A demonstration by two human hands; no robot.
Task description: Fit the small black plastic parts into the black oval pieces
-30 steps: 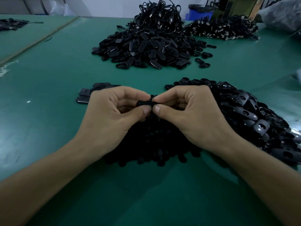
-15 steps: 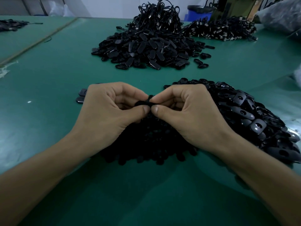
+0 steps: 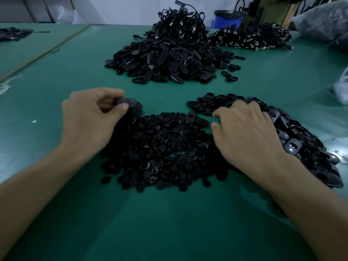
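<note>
Hands that were pinching one piece together half a second ago are now working apart. Your left hand [image 3: 90, 117] is gripping a black oval piece [image 3: 126, 101] between thumb and curled fingers [image 3: 111, 93], just beyond the heap of small black parts [image 3: 160, 153]. Your right hand [image 3: 244, 132] is resting on the pile of oval pieces [image 3: 293, 147] on the green worktop [image 3: 169, 223], fingers relaxed and holding nothing visible.

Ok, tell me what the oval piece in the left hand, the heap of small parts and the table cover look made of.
Oval piece, pinched by the left hand: likely moulded black plastic, smooth semi-gloss, faint sheen on its face.
Small parts: probably black plastic too, duller; only scattered glints.
Table cover: green matte sheet, perhaps rubber or vinyl; soft, diffuse reflections.
</note>
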